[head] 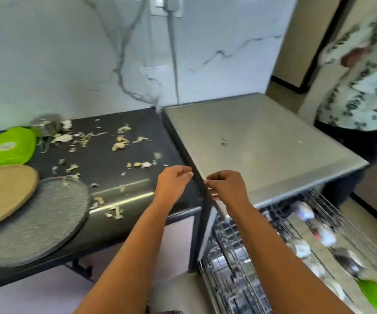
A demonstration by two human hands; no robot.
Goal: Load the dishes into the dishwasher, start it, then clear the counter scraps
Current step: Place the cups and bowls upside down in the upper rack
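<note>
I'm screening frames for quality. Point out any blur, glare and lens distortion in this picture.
Head view: motion blur smears the dishwasher rack and the patterned shirt at right; the scraps are soft. A bright glare streak runs along the counter front edge. Wide-angle bowing curves that edge and the dishwasher top. The left hand and right hand are fairly sharp.

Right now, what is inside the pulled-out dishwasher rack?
The pulled-out wire dishwasher rack holds blurred whitish cups, a metal spoon and a green plastic item. Anything deeper inside the grey dishwasher is hidden.
</note>
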